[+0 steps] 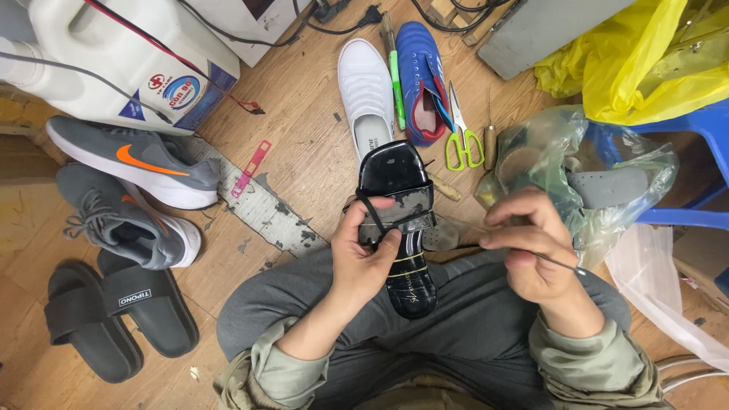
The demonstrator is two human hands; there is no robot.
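Low centre of frame, our left hand [364, 254] pinches the black sandal [399, 228] at its strap, its long axis running up the frame. Just to the right, our right hand [535, 247] pinches a thin metal awl [562, 263], fingers pressed together. Beyond lies a white shoe [366, 91].

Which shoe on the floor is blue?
The blue sports shoe with red lining, lying between the white slip-on shoe and green-handled scissors; other footwear is grey or black.

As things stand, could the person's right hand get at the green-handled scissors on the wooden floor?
Probably yes, but not at once. The right hand is pinching a thin metal tool, so it is occupied. The green-handled scissors lie uncovered just beyond the glossy black sandal, with nothing across the path.
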